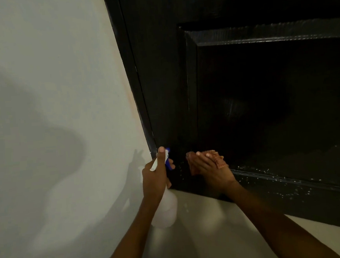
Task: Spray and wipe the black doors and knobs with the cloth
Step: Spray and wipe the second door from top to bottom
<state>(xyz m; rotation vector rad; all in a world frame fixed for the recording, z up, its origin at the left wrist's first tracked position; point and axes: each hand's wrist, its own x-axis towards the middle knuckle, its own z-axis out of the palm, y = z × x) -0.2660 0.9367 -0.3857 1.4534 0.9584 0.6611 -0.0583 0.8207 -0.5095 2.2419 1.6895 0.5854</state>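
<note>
Pale, matt wall (pixel 50 97) filled the left of the view, and a black door (pixel 244 102) with a recessed panel filled the right; a light, smooth floor (pixel 204 238) ran along the foot of both. No knob was shown.

A spray bottle (pixel 165 208) was held in the left hand (pixel 155 181) close to the lower left corner of the door. The grip was closed round the neck, with the thumb laid along the top of the white and blue spray head (pixel 166 158) and a finger curled near the blue trigger. The nozzle was pointed at the door, probably so that the bottom rail could be wetted at short range. The body of the bottle was seen to be translucent white plastic, rounded and hanging below the wrist.

A reddish-brown cloth (pixel 206 160), bunched and coarse in texture, was pressed flat against the door by the right hand (pixel 211 169), just beside the bottle. The fingers were spread over it and only partly curled, so the cloth was pinned under the palm rather than clenched; this was judged to suit wiping with a broad contact.

White flecks (pixel 270 179), possibly droplets or dust, were scattered along the ledge of the lower moulding (pixel 291 180) and the rail below it. The door paint was seen to be dark with a faint sheen on the bevelled edges. The work was judged to be at the lowest part of the door, with the flecked ledge not yet wiped.
</note>
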